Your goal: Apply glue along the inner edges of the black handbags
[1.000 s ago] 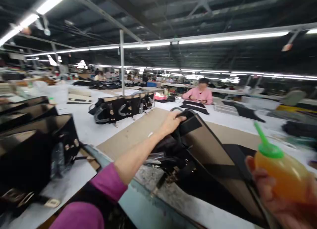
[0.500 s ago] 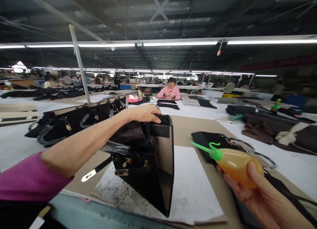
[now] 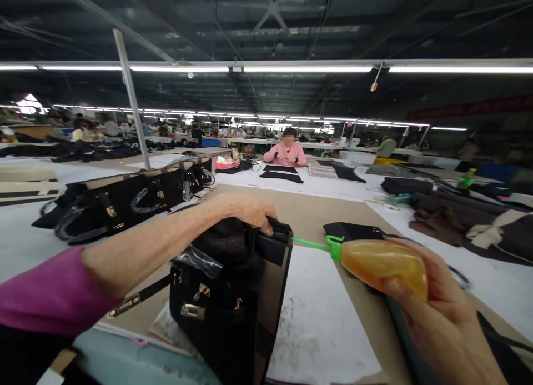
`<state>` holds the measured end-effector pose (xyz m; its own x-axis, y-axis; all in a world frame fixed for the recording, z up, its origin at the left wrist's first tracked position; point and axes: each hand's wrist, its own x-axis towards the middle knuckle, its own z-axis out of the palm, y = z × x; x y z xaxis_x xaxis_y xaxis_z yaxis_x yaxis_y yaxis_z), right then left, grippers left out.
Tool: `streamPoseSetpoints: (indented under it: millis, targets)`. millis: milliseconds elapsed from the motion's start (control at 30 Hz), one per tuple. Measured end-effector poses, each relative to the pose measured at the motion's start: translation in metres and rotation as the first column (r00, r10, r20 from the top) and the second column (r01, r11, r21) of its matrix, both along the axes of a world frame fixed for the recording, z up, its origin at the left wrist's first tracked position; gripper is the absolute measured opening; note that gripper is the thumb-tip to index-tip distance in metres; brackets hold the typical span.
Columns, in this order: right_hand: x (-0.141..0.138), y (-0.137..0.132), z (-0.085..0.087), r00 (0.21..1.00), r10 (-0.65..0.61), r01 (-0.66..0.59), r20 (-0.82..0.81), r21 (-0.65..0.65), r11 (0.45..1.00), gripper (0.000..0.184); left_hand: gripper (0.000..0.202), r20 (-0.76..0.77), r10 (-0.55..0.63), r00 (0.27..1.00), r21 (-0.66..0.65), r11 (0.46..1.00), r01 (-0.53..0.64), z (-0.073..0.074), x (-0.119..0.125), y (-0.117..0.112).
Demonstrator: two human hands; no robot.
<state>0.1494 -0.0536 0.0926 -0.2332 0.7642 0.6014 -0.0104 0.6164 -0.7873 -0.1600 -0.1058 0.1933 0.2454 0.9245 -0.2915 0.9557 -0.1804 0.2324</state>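
In front of me stands a black handbag [image 3: 216,301] with gold-coloured metal fittings and a clear plastic wrap near its top. My left hand [image 3: 254,211] grips the bag's upper edge by its open side panel, fingers closed over the rim. A squeeze bottle [image 3: 381,265] of amber liquid, with a green cap and thin green nozzle, is held in my right hand [image 3: 433,301]. The nozzle points left, its tip at or very near the top of the bag's side edge. Whether liquid comes out cannot be seen.
Several black handbags [image 3: 125,201] stand in a row at left. Behind the bottle lies another black bag piece [image 3: 353,230]. Dark folded fabric [image 3: 441,218] is stacked at right. White paper [image 3: 320,318] covers the table under the bag. A person in pink [image 3: 287,151] sits across the table.
The bottle has moved left and tipped nearly level, bringing its nozzle to the bag's edge. The bag has turned and shifted slightly toward me, with my left hand still on it.
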Motion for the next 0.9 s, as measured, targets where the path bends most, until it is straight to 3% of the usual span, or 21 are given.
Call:
streamPoseSetpoints:
  millis: [167,333,500,900]
  targets:
    - [0.016,0.001,0.005,0.999,-0.018,0.017,0.03,0.043,0.999,0.051,0.025,-0.035,-0.073,0.997,0.007,0.997,0.074,0.003,0.019,0.022]
    - [0.035,-0.001,0.003,0.99,-0.127,0.121,0.065,0.089,0.989,0.047,0.022,0.007,-0.051,0.999,-0.062,0.997,0.052,-0.01,0.039,0.038]
    - [0.044,0.0,-0.003,0.991,-0.121,0.113,0.061,0.113,0.987,0.042,0.02,0.025,-0.081,0.996,-0.071,0.994,0.083,-0.023,0.042,0.049]
    - [0.033,-0.002,-0.009,0.992,-0.1,0.082,0.072,0.223,0.971,0.039,0.022,0.014,-0.078,0.997,-0.051,0.996,0.078,-0.023,0.047,0.047]
